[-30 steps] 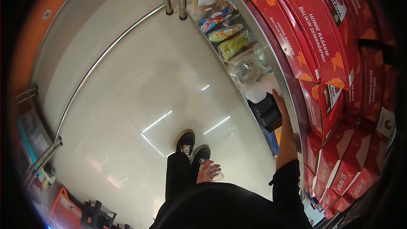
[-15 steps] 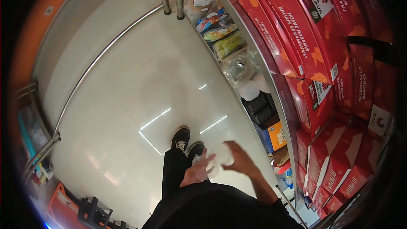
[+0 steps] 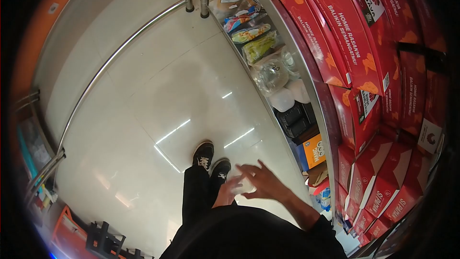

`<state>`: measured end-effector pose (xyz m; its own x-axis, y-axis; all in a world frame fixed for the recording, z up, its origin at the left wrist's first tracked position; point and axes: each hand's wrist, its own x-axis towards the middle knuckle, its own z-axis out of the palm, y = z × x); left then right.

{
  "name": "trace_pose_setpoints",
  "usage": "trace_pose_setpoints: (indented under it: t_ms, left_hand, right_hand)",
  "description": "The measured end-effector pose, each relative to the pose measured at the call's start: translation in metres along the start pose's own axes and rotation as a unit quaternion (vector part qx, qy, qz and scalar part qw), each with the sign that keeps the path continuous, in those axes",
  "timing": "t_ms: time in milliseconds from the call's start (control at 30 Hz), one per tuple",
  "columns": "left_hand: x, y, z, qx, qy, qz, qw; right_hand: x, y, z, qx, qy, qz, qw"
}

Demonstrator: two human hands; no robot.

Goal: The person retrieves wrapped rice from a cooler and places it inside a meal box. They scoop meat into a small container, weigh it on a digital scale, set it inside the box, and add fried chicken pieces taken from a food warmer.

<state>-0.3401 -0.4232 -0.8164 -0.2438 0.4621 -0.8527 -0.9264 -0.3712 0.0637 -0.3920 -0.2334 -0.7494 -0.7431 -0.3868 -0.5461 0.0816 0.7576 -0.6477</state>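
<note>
In front of my dark-clothed belly, my left hand [image 3: 227,193] has its fingers stretched out toward the right, slightly smeared by motion. My right hand [image 3: 266,184] curves in from the right, thumb and fingers bent around a thin, whitish see-through plastic piece [image 3: 247,185]. This plastic lies between the two hands and touches the left fingertips. It looks like a thin disposable glove, but blur hides its exact shape. Both hands are close together over the floor, just right of my black shoes [image 3: 203,155].
Stacked red food boxes [image 3: 342,33] fill the shelf at right. Below them, a lower shelf holds bagged goods [image 3: 261,48], white containers [image 3: 282,100], black trays [image 3: 293,121] and an orange box [image 3: 315,151]. A metal rail [image 3: 103,69] curves along the left above pale floor tiles [image 3: 143,86].
My right hand has moved left, closer to my left hand, bringing the plastic with it. The left hand has turned slightly, with its fingers less spread. The view has shifted a little.
</note>
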Motion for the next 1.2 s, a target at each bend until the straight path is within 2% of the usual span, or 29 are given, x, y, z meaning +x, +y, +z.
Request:
trace_pose_setpoints:
  t_ms: [33, 100, 133, 167, 200, 233, 267, 300, 367, 400, 500, 533, 567, 600, 633, 667, 700, 767, 800, 833, 867, 900, 1000, 1200]
  left_hand:
    - [0.001, 0.002, -0.003, -0.001, 0.0, -0.001, 1.0]
    - [0.002, 0.024, 0.005, -0.132, 0.003, 0.051, 0.99]
    - [0.004, 0.024, 0.004, -0.12, 0.046, 0.047, 0.991]
    - [0.006, 0.022, 0.003, -0.121, 0.047, 0.048, 0.99]
    - [0.007, 0.019, 0.001, -0.035, 0.049, 0.047, 0.997]
    - [0.007, 0.018, 0.0, 0.052, 0.051, 0.044, 0.996]
    - [0.004, 0.022, 0.004, 0.032, 0.051, 0.032, 0.998]
    - [0.005, 0.023, 0.003, 0.032, 0.053, 0.032, 0.998]
    - [0.007, 0.024, -0.001, 0.021, 0.033, 0.052, 0.998]
    - [0.009, 0.023, -0.004, 0.019, 0.032, 0.053, 0.998]
    - [0.013, 0.026, -0.008, 0.008, 0.033, 0.049, 0.998]
    - [0.013, 0.029, -0.005, 0.097, 0.006, 0.071, 0.993]
    - [0.012, 0.033, -0.005, 0.186, -0.018, 0.092, 0.978]
    - [0.016, 0.03, -0.014, 0.183, -0.016, 0.094, 0.978]
    - [0.024, 0.024, -0.028, 0.284, -0.062, 0.143, 0.946]
    - [0.022, 0.021, -0.033, 0.379, -0.109, 0.191, 0.899]
    - [0.009, 0.026, -0.026, 0.376, -0.112, 0.198, 0.898]
    - [-0.022, 0.048, -0.004, 0.489, -0.016, 0.258, 0.833]
    - [-0.044, 0.058, 0.001, 0.436, -0.004, 0.224, 0.871]
    - [-0.077, 0.092, 0.014, 0.528, 0.015, 0.295, 0.796]
    - [-0.09, 0.093, -0.01, 0.585, 0.025, 0.33, 0.74]
    - [-0.119, 0.114, -0.007, 0.592, 0.035, 0.327, 0.735]
    - [-0.219, 0.192, 0.019, 0.539, 0.059, 0.314, 0.779]
    - [-0.431, 0.301, 0.076, 0.434, 0.103, 0.367, 0.816]
  right_hand:
    - [0.003, 0.016, -0.006, 0.044, 0.038, 0.009, 0.998]
    - [0.01, 0.066, -0.021, 0.103, 0.2, 0.186, 0.956]
    - [0.017, 0.1, -0.036, 0.037, 0.32, 0.197, 0.926]
    - [0.022, 0.131, -0.05, 0.037, 0.408, 0.242, 0.879]
    - [0.026, 0.168, -0.051, -0.12, 0.487, 0.295, 0.813]
    - [0.03, 0.186, -0.067, 0.012, 0.476, 0.329, 0.815]
    - [0.032, 0.201, -0.081, 0.144, 0.456, 0.356, 0.803]
    - [0.03, 0.222, -0.084, 0.145, 0.455, 0.355, 0.803]
    - [0.031, 0.262, -0.075, -0.094, 0.464, 0.321, 0.82]
    - [0.035, 0.254, -0.074, 0.001, 0.475, 0.322, 0.819]
    - [0.042, 0.258, -0.064, 0.022, 0.478, 0.32, 0.817]
    - [0.045, 0.258, -0.069, 0.021, 0.48, 0.316, 0.818]
    - [0.046, 0.257, -0.073, 0.076, 0.463, 0.328, 0.82]
    - [0.048, 0.247, -0.071, 0.104, 0.452, 0.333, 0.821]
    - [0.05, 0.237, -0.069, 0.13, 0.441, 0.338, 0.821]
    - [0.055, 0.216, -0.057, -0.008, 0.442, 0.373, 0.816]
    - [0.06, 0.189, -0.049, -0.148, 0.439, 0.397, 0.792]
    - [0.061, 0.111, -0.027, 0.014, 0.345, 0.319, 0.883]
    - [0.062, 0.065, -0.022, 0.097, 0.289, 0.281, 0.91]
    - [0.061, 0.018, -0.019, 0.151, 0.243, 0.249, 0.925]
    - [0.057, -0.032, -0.018, 0.212, 0.192, 0.215, 0.934]
    - [0.055, -0.077, -0.03, 0.247, 0.157, 0.18, 0.939]
    - [0.061, -0.207, -0.079, 0.322, 0.063, 0.066, 0.942]
    - [0.079, -0.425, -0.204, 0.347, -0.09, -0.13, 0.924]
